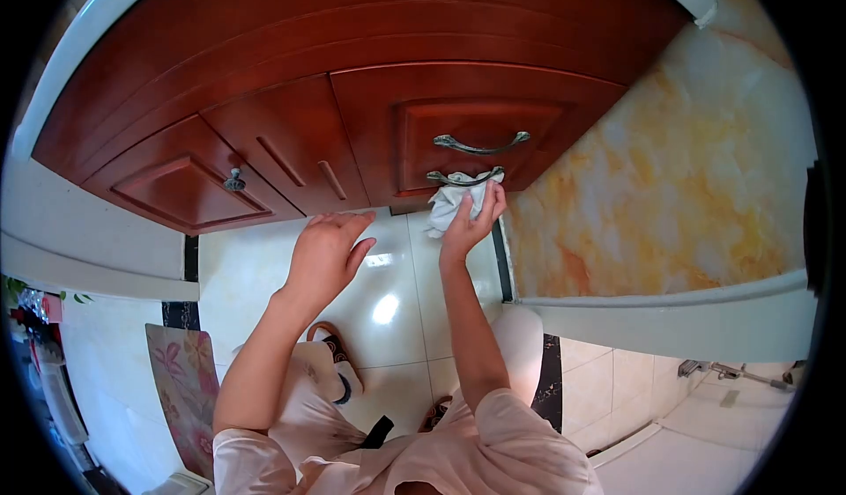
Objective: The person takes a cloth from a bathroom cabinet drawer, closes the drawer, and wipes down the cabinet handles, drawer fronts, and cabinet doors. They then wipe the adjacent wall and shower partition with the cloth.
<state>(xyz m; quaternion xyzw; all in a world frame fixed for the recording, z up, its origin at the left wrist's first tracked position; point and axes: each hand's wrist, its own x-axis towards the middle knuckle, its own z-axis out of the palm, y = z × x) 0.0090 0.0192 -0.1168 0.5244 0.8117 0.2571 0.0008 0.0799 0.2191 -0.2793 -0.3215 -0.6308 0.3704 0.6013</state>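
My right hand (474, 219) is closed on a crumpled white cloth (448, 203), which is up against the lower curved metal handle (449, 179) of the reddish-brown wooden cabinet (370, 134). Part of the cloth shows behind and around that handle's right end. Above it is a second curved handle (480, 149), untouched. My left hand (328, 250) hangs by the cabinet's bottom edge with its thumb apart from the bent fingers. Nothing shows in it, and I cannot tell whether its fingertips touch the wood.
A round knob (233, 181) sticks out from the cabinet door at left. The marbled yellow wall panel (652, 178) stands close on the right. Below me are glossy floor tiles (388, 257) and my slippered foot (335, 350). A flowered mat (183, 380) lies at left.
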